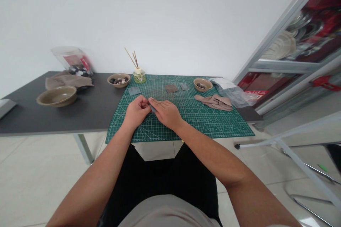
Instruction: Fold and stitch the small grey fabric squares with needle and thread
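My left hand [137, 111] and my right hand [168, 113] meet above the green cutting mat [213, 127]. Between the fingers of my right hand shows a small grey sheet [152, 108], folded or bent. The fingertips of my left hand are pinched together right beside it; what they grip is hidden. Just beyond my hands lie a blue-grey square sheet [134, 90], a brown square sheet [171, 88] and a smaller grey piece [184, 86]. A tan bowl [203, 89] at the mat's back right holds a few dark stones.
A crumpled pinkish-brown cloth [214, 102] and a clear plastic bag [234, 94] lie on the right. A reed diffuser [139, 75] stands by the wall. Leftward are a bowl of pebbles [118, 81], another tan bowl [57, 97], and a clear jar [71, 58] behind a cloth [68, 79].
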{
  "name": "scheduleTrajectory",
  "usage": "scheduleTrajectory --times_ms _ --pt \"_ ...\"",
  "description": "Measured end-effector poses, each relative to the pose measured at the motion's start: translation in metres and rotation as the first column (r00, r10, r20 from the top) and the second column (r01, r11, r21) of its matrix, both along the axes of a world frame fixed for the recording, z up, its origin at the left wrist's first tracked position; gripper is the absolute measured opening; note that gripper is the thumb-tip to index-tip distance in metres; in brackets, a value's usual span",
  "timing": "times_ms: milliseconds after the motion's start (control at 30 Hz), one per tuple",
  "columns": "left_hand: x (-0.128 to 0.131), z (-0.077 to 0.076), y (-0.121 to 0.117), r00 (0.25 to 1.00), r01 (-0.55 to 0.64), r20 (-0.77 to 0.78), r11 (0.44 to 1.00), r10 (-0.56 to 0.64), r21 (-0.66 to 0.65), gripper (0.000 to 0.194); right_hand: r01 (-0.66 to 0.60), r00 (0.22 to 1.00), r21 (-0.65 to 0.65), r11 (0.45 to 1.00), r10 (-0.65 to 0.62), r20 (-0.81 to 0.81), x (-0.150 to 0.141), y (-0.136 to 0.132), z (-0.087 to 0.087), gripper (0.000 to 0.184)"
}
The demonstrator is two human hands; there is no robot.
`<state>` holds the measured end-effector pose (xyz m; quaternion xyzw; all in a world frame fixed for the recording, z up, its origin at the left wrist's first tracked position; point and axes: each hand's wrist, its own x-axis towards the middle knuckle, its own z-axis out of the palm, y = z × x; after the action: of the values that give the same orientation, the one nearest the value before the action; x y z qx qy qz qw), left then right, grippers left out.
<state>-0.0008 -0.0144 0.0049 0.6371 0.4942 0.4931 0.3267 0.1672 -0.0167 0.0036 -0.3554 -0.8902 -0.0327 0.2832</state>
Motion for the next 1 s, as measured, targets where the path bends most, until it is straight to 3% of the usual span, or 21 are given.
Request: scheduleTrajectory --times_ms 100,267,667,833,1000 --pt "0.0001 -0.0002 -0.0013 1.0 -0.02 -0.012 1.0 0.02 0.006 0.015 -0.003 1.0 -0.005 1.0 0.003 -0.006 0.0002 0.0003 -0.0002 0.046" --pt "0.0032 0.0045 -0.0041 0.993 -0.013 0.115 0.999 0.019 -0.051 0.016 0.026 0.999 -0.038 0.999 -0.028 -0.034 0.0011 0.001 -0.0006 0.047" --pt "0.0009 0.0016 -0.0024 0.997 0.023 0.076 0.999 -0.021 -0.027 0.012 0.031 0.999 -0.019 0.999 -0.031 -0.028 0.0007 0.0014 -0.0017 0.046" --pt "0.0006 0.0001 -0.0017 1.0 -0.006 -0.017 1.0 0.006 0.011 0.011 -0.022 1.0 0.048 0.999 0.022 0.016 0.0011 0.0009 -0.0026 0.045" --pt "0.0019 0.0026 -0.0032 0.999 -0.004 0.041 1.0 0.006 -0.027 0.007 0.019 1.0 0.042 0.999 -0.019 0.013 0.0014 0.0001 -0.0019 0.044"
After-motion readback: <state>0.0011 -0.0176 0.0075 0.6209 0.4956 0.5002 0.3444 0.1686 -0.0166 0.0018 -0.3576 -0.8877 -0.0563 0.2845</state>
